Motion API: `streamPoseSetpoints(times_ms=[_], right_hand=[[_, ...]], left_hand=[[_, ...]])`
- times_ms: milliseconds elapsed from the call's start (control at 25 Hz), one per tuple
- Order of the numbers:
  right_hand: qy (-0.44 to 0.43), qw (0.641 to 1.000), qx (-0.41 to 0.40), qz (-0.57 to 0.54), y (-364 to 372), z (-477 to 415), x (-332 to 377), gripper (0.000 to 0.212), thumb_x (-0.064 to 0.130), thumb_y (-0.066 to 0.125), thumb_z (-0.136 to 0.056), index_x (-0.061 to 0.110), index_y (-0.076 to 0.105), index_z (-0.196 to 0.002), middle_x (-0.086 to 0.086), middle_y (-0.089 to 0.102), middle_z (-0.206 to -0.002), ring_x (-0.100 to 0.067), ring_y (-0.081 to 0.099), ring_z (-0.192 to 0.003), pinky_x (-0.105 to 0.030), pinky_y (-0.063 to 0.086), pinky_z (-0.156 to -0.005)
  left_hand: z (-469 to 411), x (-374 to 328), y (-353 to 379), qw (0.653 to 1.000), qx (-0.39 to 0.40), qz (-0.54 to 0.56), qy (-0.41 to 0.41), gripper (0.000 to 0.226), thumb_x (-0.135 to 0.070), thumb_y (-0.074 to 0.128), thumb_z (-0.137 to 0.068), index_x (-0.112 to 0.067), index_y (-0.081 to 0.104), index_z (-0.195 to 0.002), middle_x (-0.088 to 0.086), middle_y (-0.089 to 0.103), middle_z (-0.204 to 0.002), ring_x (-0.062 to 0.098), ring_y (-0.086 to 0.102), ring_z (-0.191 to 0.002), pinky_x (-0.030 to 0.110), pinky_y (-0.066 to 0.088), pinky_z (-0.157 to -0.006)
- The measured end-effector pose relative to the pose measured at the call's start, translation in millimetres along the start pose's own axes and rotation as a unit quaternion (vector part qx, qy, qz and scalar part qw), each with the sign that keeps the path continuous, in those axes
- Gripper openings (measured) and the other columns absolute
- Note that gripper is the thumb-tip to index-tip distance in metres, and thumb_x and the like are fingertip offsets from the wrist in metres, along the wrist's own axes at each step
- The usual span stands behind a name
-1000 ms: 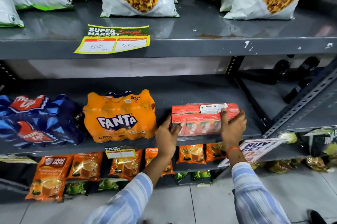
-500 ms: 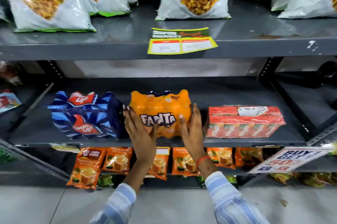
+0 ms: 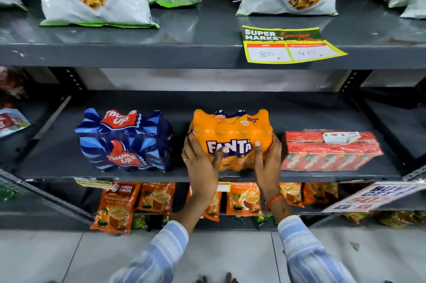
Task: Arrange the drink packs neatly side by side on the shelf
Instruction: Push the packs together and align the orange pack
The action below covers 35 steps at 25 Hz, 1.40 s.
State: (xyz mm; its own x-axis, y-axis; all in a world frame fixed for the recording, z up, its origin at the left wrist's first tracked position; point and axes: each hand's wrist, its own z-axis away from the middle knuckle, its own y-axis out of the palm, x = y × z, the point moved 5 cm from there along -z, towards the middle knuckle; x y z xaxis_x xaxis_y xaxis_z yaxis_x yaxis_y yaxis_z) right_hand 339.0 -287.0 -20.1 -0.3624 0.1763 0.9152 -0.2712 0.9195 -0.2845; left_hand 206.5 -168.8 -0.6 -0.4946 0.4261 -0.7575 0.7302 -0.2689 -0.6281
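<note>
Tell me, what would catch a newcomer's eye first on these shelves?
Most likely the bright orange Fanta pack at the middle of the grey shelf, gripped on either side by the left hand and right hand. A blue Thums Up pack sits to its left and a red carton pack to its right.

A shop — grey shelves (image 3: pixel 138 54) stocked with goods, a "Super Market" price tag (image 3: pixel 290 45).

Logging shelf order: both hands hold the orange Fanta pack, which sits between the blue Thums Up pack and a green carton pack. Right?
Nearly. In the head view, both hands hold the Fanta pack beside the Thums Up pack, but the carton pack is red, not green.
</note>
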Motion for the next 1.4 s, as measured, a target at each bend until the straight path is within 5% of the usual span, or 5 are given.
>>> streamPoseSetpoints(times_ms=[560,840,1040,1200,1400], right_hand=[[-0.017,0.991,-0.097,0.088,10.3,5.8,31.2,0.071,0.049,0.035,-0.094,0.005,0.024,-0.148,-0.017,0.028,-0.156,-0.028,0.022,-0.146,-0.053,0.018,-0.119],[-0.181,0.983,-0.025,0.020,136.4,63.7,118.3,0.053,0.023,0.036,-0.098,0.009,0.024,-0.148,-0.002,0.023,-0.156,-0.014,0.017,-0.148,-0.026,0.017,-0.121],[0.006,0.998,0.060,-0.031,208.6,96.9,89.0,0.061,0.030,0.046,-0.096,0.010,0.024,-0.149,-0.007,0.029,-0.156,-0.015,0.026,-0.144,-0.035,0.025,-0.119],[0.017,0.998,0.034,-0.055,214.3,98.1,87.7,0.053,0.035,0.047,-0.094,0.013,0.036,-0.141,0.000,0.047,-0.137,-0.019,0.047,-0.129,-0.007,0.036,-0.103],[0.038,0.997,0.051,-0.051,221.7,104.7,87.8,0.077,0.066,0.037,-0.085,0.015,0.032,-0.142,-0.008,0.045,-0.143,-0.020,0.047,-0.130,-0.044,0.047,-0.104]], left_hand=[[7.2,-6.0,-13.1,0.996,-0.037,-0.059,0.056,0.092,-0.060,0.041,-0.087,-0.002,0.004,-0.148,0.023,0.008,-0.159,0.035,0.009,-0.148,0.045,0.017,-0.120],[-36.5,69.8,-119.2,0.980,-0.131,-0.085,0.122,0.085,-0.059,0.031,-0.091,-0.012,-0.013,-0.147,0.010,-0.010,-0.158,0.024,-0.004,-0.148,0.042,0.005,-0.122],[-71.6,160.6,-176.2,0.996,-0.079,0.028,-0.028,0.114,-0.065,0.055,-0.070,0.001,0.006,-0.148,0.027,0.014,-0.156,0.040,0.016,-0.145,0.048,0.019,-0.118],[-82.1,184.9,-183.3,0.991,-0.029,0.121,-0.046,0.096,-0.048,0.076,-0.067,-0.005,0.032,-0.140,0.019,0.047,-0.136,0.033,0.045,-0.127,0.047,0.042,-0.105],[-81.4,192.8,-187.7,0.989,-0.057,0.127,-0.052,0.090,-0.046,0.078,-0.067,-0.008,0.037,-0.137,0.016,0.050,-0.129,0.031,0.049,-0.121,0.050,0.046,-0.100]])
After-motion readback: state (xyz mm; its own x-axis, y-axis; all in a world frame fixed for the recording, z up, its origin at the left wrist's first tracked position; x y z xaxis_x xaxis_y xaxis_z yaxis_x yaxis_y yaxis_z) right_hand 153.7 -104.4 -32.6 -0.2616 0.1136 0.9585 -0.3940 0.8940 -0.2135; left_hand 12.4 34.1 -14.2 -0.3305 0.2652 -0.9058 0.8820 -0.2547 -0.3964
